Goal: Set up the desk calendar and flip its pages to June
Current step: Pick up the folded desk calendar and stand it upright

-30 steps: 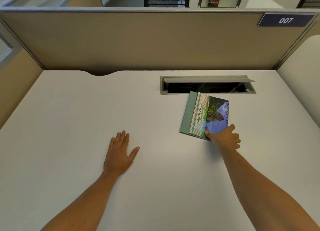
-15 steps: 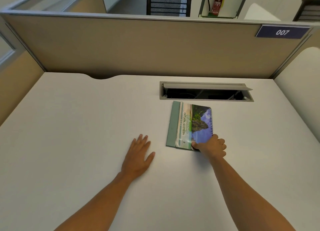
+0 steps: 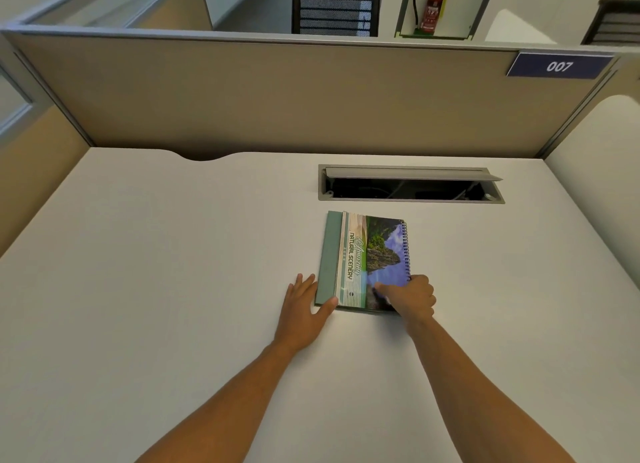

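The desk calendar (image 3: 363, 254) lies flat and folded on the white desk (image 3: 173, 289), its scenery cover facing up, spiral binding along its right side and a green cardboard base showing at its left. My right hand (image 3: 410, 298) grips the calendar's near right corner, fingers curled over it. Flat on the desk, my left hand (image 3: 303, 310) has its fingers apart, with the fingertips and thumb touching the calendar's near left corner.
An open cable hatch (image 3: 410, 185) is set in the desk just beyond the calendar. A beige partition (image 3: 277, 98) with a "007" label (image 3: 557, 66) closes the back. Side panels stand at left and right.
My right hand has dragged the calendar nearer and leftward and turned it straighter. My left hand has slid right across the desk until it touches the calendar's left corner.
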